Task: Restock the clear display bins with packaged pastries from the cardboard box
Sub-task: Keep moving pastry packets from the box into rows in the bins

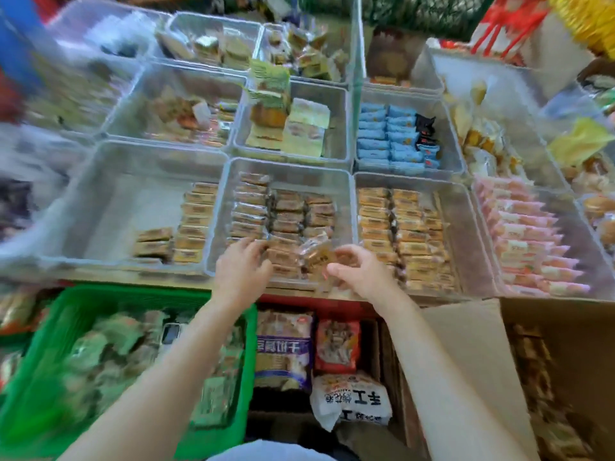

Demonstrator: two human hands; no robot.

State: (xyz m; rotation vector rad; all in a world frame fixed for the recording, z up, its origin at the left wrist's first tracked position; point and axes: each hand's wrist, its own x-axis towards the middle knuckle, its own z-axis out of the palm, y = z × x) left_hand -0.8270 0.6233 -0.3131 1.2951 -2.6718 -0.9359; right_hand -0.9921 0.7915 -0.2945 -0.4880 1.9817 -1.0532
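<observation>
A clear display bin (286, 168) in the front middle holds rows of brown packaged pastries (286, 214). My left hand (241, 262) reaches over the bin's near edge, fingertips resting on the front packets. My right hand (357, 269) is beside it, fingers curled round a clear-wrapped pastry (314, 252) held just above the front row. The open cardboard box (466, 361) stands at the lower right, with more wrapped pastries (539, 377) inside. The picture is blurred by motion.
Clear bins surround the middle one: a part-filled one (133, 181) on the left, orange packets (402, 227) and pink packets (529, 247) on the right, blue packets (392, 138) behind. A green basket (43, 377) of wrapped goods and large snack bags (286, 347) sit below the shelf edge.
</observation>
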